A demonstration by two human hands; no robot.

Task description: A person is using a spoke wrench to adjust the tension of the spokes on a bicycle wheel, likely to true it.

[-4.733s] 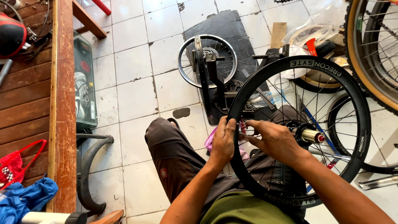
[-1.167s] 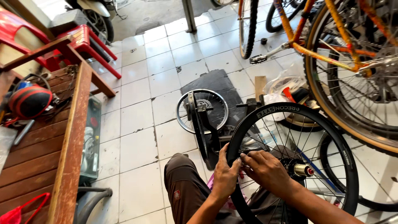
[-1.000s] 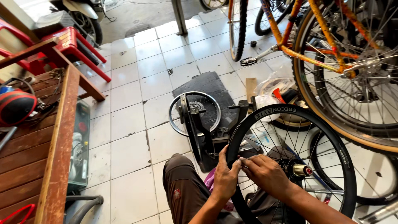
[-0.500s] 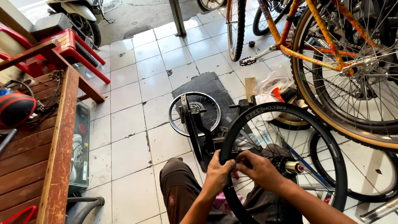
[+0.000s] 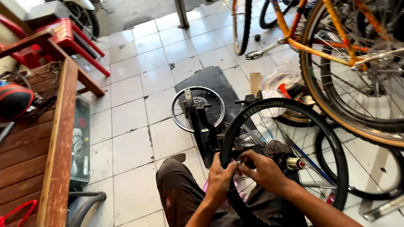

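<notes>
A black bicycle wheel with a tyre (image 5: 313, 122) stands upright across my lap, its hub (image 5: 293, 163) to the right of my hands. My left hand (image 5: 219, 176) grips the tyre at the rim's near left side. My right hand (image 5: 264, 170) pinches a small part at the rim right beside the left hand; what it holds is too small to tell. My knee in dark trousers (image 5: 179, 191) lies under the wheel.
A small spoked wheel (image 5: 198, 108) in a black stand sits on a dark mat (image 5: 210, 82) ahead. An orange bicycle (image 5: 336, 46) stands at the right. A wooden bench (image 5: 38, 138) with a red-black helmet (image 5: 14, 101) lines the left. Red stools (image 5: 69, 38) far left.
My view has tilted up since the oldest frame, showing more floor and the orange bicycle. Both hands stay at the same spot on the rim, fingers shifting slightly.
</notes>
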